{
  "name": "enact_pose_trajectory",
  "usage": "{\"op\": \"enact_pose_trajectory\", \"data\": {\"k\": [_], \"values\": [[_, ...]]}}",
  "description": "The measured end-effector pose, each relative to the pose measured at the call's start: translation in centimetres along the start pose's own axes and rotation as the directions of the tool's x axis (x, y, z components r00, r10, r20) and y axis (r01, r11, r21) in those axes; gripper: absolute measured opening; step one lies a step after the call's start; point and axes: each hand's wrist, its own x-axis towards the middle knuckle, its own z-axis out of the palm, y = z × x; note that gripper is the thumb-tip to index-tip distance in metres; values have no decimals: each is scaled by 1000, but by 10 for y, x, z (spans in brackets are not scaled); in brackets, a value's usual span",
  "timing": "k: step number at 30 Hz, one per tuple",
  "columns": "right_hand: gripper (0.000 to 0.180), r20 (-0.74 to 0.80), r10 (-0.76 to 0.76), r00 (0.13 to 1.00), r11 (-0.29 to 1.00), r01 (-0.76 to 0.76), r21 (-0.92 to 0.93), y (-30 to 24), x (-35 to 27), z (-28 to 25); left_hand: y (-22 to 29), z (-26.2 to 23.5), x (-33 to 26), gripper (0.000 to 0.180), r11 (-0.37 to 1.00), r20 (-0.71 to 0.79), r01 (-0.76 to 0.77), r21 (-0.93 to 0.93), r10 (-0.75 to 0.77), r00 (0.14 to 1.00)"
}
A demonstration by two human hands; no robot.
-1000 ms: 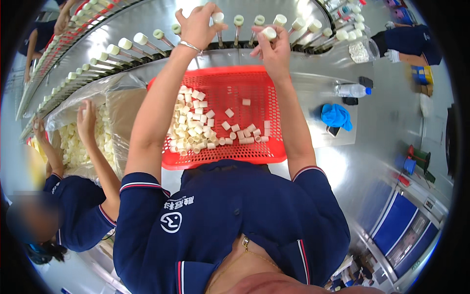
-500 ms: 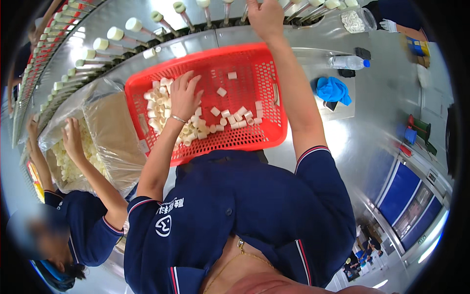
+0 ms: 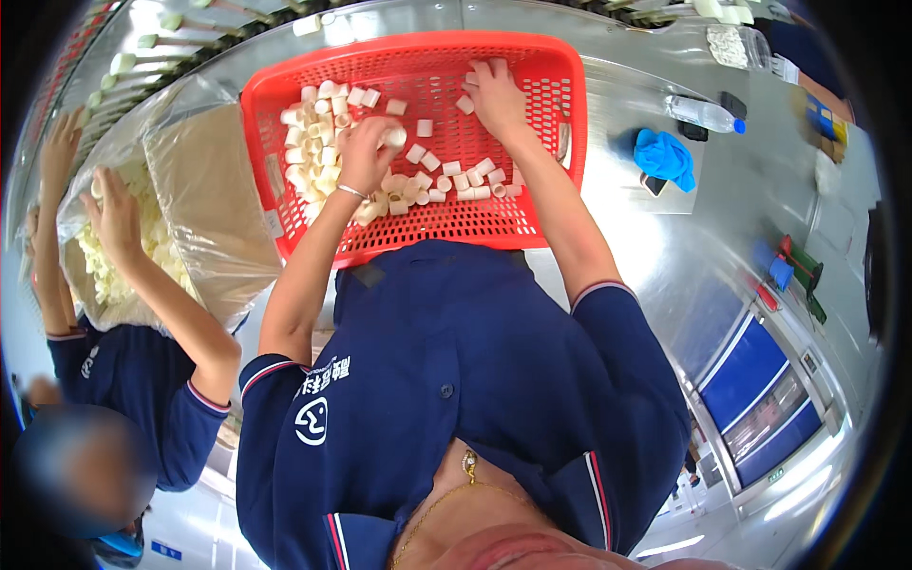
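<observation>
A red plastic basket (image 3: 556, 66) sits in front of me on the steel bench, holding several small cream-white cylindrical caps (image 3: 318, 142). My left hand (image 3: 366, 152) is inside the basket with fingers closed on one white cap, a thin bracelet at its wrist. My right hand (image 3: 496, 95) rests palm down in the basket's far right part, fingers spread on the mesh near loose caps. Whether it holds any cap is hidden under the palm.
A row of pegs with white caps (image 3: 123, 62) runs along the far edge. At left a co-worker's hands (image 3: 114, 214) reach into a clear bag of white caps (image 3: 204, 199). A blue cloth (image 3: 665, 157) and a plastic bottle (image 3: 703, 114) lie right of the basket.
My right hand came down from the peg row into the basket. My left hand shifted within the basket and closed on a cap. The view tilted down.
</observation>
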Motion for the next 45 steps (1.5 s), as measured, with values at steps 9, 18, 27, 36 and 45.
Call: {"op": "enact_pose_trajectory", "data": {"k": [9,18,27,36,45], "values": [[35,134,-20,991,1000,19,8,29,8,40,84,-99,67,40,755,-273,-111,-646,-93,957],[33,-32,-22,999,700,38,713,-43,6,-62,88,-163,137,34,972,-649,-229,-50,142,747],[34,-284,47,958,402,242,883,-79,35,-145,94,-168,205,33,853,-354,-79,515,296,887],[26,-425,-95,900,651,379,658,-79,50,-176,116,-104,149,35,834,-504,-271,480,515,693],[31,-115,-703,702,685,625,-374,-119,148,-216,-44,16,-30,41,920,-48,11,393,8,999]]}}
